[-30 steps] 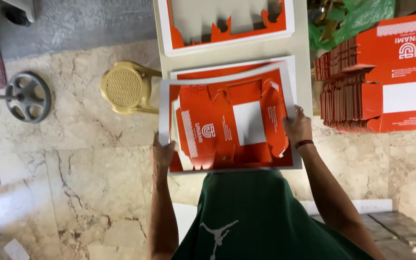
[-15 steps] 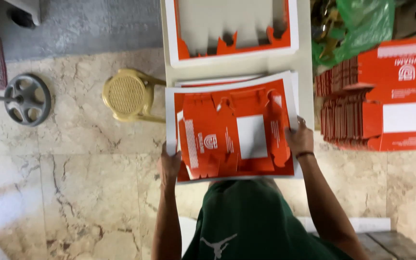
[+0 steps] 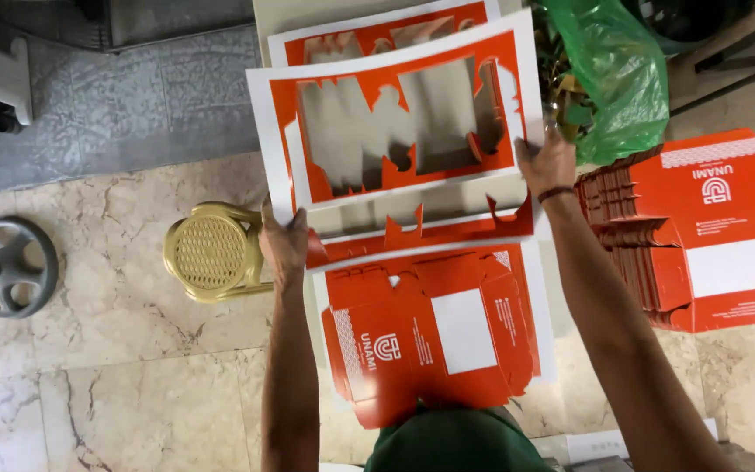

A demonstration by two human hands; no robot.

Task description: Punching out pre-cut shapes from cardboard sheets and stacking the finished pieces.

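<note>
1. Sliding toward the person is the nearest risk: the orange die-cut box blank (image 3: 434,336) lies flat on a white sheet at the bench (image 3: 545,262) edge, close against the body, and a nudge from the forearms could tip it to the floor.
2. The left hand (image 3: 283,246) has its fingers closed on the lower left corner of the punched-out waste frame (image 3: 395,114); gripping only a corner, the thin border could tear or crease there.
3. The right hand (image 3: 549,163) pinches the frame's right edge, fingers shut on it. The frame is held lifted above the bench, its hollow middle leaving narrow strips; uneven pull between the two hands could rip them.
4. A second frame (image 3: 421,232) lies just beneath, and its loose tabs might snag the lifted one.
5. Farther right, the stack of folded orange blanks (image 3: 692,236) and the green plastic bag (image 3: 609,79) sit near the right elbow; a wide swing could knock them.
</note>
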